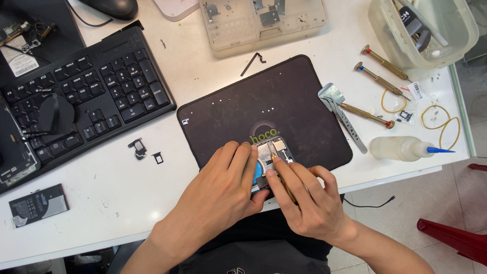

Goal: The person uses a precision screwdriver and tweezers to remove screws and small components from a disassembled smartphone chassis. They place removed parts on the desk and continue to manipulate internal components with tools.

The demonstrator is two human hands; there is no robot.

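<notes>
An opened phone (274, 149), its metal inner parts showing, lies at the near edge of a black work mat (264, 101). My left hand (223, 187) lies flat over its left side and holds it down; a blue part shows between my fingers. My right hand (309, 198) grips a thin brass-coloured screwdriver (276, 162), its tip set down on the phone's inner parts. Most of the phone's body is hidden under both hands.
A black keyboard (86, 96) sits to the left, with a phone battery (38, 204) and small loose parts (138, 148) near it. Right of the mat lie three screwdrivers (378, 78), metal tweezers (342, 116), rubber bands (441, 122) and a squeeze bottle (401, 148). Plastic trays (261, 23) stand at the back.
</notes>
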